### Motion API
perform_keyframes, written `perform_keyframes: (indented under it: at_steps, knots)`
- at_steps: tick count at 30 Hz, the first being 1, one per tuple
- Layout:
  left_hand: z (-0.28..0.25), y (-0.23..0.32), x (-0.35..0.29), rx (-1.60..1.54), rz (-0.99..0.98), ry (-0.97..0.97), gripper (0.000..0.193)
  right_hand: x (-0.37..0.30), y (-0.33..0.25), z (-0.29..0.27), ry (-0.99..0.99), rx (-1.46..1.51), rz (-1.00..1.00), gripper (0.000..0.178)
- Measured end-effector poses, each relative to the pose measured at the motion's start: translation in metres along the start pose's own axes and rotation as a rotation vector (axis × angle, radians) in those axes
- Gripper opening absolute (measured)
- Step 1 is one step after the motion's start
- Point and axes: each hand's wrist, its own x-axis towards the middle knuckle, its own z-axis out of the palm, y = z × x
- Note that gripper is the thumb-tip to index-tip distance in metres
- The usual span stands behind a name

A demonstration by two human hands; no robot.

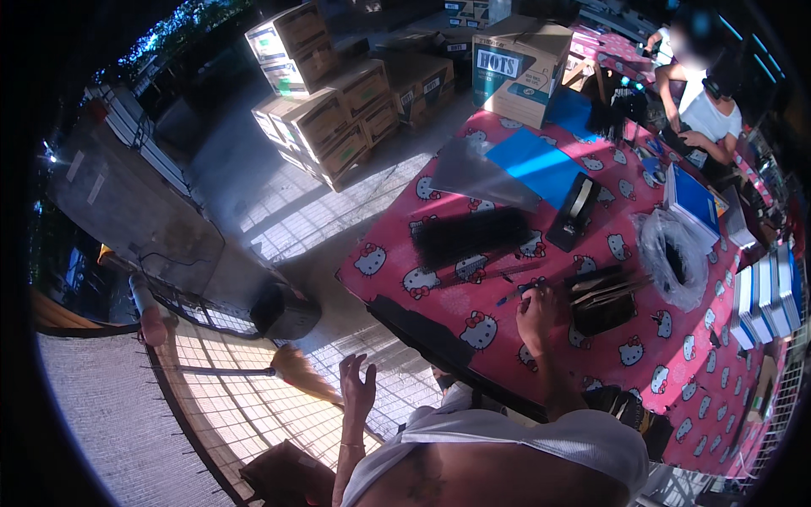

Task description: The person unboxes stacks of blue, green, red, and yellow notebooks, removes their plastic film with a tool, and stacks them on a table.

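My right hand (536,316) is over the pink patterned tablecloth, its fingers curled in at a slim blue pen-like thing (509,297). Just right of it sits a dark open holder (603,311) with flat brown strips sticking out. My left hand (358,385) is raised off the table's near left side, fingers apart and nothing in them. Beyond my right hand lies a thick bundle of black strands (470,237). A black tape dispenser (575,211) stands behind, beside blue sheets (536,166) and a clear sheet (480,173).
A large carton (517,72) stands on the table's far end; more cartons (325,127) are stacked on the floor. Clear plastic wrap (672,260) and blue-covered books (694,205) lie to the right. Another person (708,114) works at the far right. A broom (300,372) lies at left.
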Motion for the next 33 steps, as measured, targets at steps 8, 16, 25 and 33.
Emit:
perform_keyframes:
  at_steps: [8, 16, 25, 33]
  knots:
    - [-0.050, -0.002, 0.193, -0.204, -0.003, -0.113, 0.020, 0.081, -0.075, 0.004, 0.198, 0.404, 0.315, 0.043]
    - [-0.061, 0.036, 0.361, -0.213, 0.555, -0.671, 0.113, 0.104, -0.358, 0.149, -0.199, 1.273, 0.335, 0.049]
    - [-0.104, -0.013, 0.543, -0.463, 0.674, -0.904, 0.098, 0.205, -0.500, 0.242, -0.261, 1.587, 0.483, 0.046]
    - [-0.044, 0.025, 0.683, -0.771, 0.157, -1.129, 0.058, 0.310, -0.434, 0.270, 0.291, 1.141, 0.573, 0.036]
